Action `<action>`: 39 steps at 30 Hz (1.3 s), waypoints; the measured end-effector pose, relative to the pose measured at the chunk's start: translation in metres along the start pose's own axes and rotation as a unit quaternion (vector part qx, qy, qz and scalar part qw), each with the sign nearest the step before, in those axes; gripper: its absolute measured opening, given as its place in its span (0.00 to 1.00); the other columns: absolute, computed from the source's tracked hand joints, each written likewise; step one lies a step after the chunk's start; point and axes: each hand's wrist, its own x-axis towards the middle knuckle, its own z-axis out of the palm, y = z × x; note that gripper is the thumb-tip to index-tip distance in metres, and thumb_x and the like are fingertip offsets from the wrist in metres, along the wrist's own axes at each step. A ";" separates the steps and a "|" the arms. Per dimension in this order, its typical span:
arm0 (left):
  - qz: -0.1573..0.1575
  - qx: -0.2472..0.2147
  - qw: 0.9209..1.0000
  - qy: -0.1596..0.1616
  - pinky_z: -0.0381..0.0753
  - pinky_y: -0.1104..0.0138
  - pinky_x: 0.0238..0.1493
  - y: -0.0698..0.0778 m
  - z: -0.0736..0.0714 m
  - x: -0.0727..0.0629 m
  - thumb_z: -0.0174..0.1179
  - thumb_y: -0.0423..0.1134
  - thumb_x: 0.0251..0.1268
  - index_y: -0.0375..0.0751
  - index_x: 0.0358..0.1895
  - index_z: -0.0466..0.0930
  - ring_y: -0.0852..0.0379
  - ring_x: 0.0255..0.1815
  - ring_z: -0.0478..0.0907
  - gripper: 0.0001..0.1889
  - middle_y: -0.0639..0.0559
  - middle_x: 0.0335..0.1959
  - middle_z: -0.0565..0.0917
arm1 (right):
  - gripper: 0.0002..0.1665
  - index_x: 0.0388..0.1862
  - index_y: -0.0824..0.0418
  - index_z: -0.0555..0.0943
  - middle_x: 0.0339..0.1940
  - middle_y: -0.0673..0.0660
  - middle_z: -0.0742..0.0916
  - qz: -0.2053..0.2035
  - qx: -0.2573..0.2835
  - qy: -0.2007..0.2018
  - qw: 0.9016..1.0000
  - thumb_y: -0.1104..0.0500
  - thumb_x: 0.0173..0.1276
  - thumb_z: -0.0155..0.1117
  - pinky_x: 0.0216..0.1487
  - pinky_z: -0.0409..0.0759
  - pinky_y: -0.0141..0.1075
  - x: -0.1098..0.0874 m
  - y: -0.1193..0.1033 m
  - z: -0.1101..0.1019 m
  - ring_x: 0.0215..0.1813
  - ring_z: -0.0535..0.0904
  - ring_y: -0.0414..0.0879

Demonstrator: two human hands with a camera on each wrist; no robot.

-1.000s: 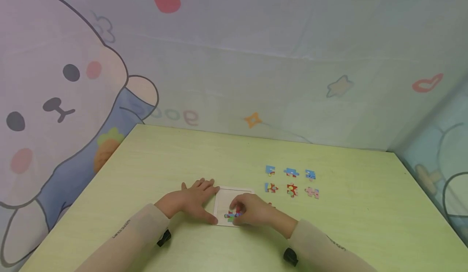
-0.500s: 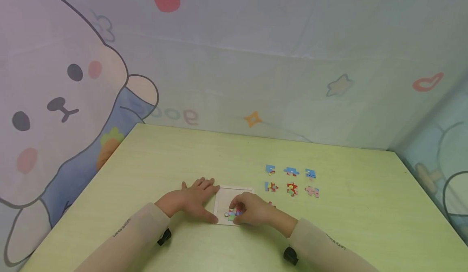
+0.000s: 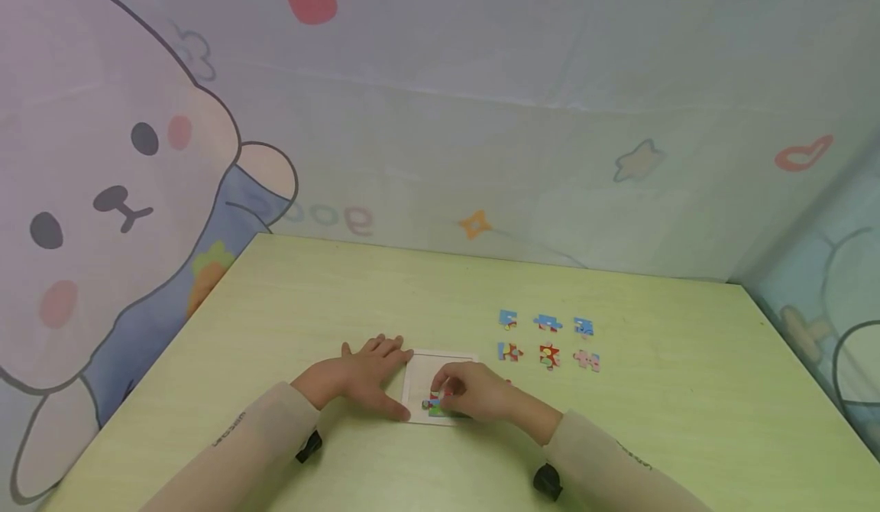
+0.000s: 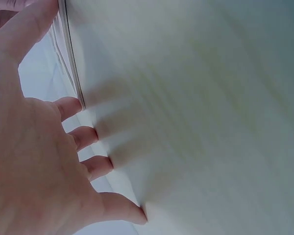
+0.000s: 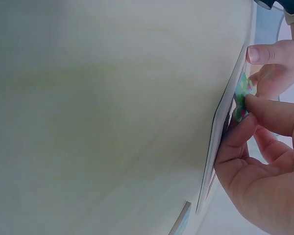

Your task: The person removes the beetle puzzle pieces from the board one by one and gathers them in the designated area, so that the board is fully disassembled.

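The right hand (image 3: 474, 397) pinches a colourful cardboard puzzle piece (image 3: 436, 403) at the near edge of the white square puzzle tray (image 3: 440, 361). The left hand (image 3: 360, 378), fingers spread flat, steadies the tray on the pale green worktop (image 3: 330, 298). Best to align the tabs, then press down gently.

Head view looks down; wrist views, close, share the puzzle tray (image 3: 421, 374).

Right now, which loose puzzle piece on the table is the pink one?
The pink piece is the rightmost in the nearer row, below a blue one; the others are blue or red.
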 end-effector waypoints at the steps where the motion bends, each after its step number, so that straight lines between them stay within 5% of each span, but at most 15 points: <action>1: 0.000 0.000 1.000 0.000 0.43 0.23 0.62 0.000 0.000 0.000 0.67 0.65 0.56 0.43 0.78 0.57 0.35 0.80 0.42 0.51 0.40 0.81 0.50 | 0.06 0.40 0.60 0.82 0.31 0.48 0.81 0.000 0.005 -0.001 1.000 0.69 0.67 0.65 0.38 0.72 0.34 0.000 0.000 -0.001 0.34 0.73 0.41; 17: 0.001 0.000 1.000 -0.005 0.43 0.23 0.62 0.000 -0.001 0.000 0.67 0.65 0.57 0.43 0.79 0.56 0.35 0.80 0.41 0.51 0.40 0.81 0.49 | 0.05 0.42 0.60 0.82 0.31 0.48 0.83 -0.008 0.045 0.004 0.999 0.67 0.70 0.64 0.41 0.74 0.33 -0.007 0.006 -0.013 0.35 0.75 0.40; 39: 0.008 -0.003 1.000 -0.011 0.40 0.24 0.63 -0.003 0.000 0.001 0.67 0.65 0.57 0.44 0.80 0.54 0.35 0.80 0.39 0.52 0.41 0.81 0.47 | 0.06 0.45 0.63 0.82 0.35 0.50 0.82 0.013 0.045 0.043 0.998 0.64 0.73 0.61 0.35 0.73 0.33 -0.060 0.043 -0.060 0.35 0.74 0.42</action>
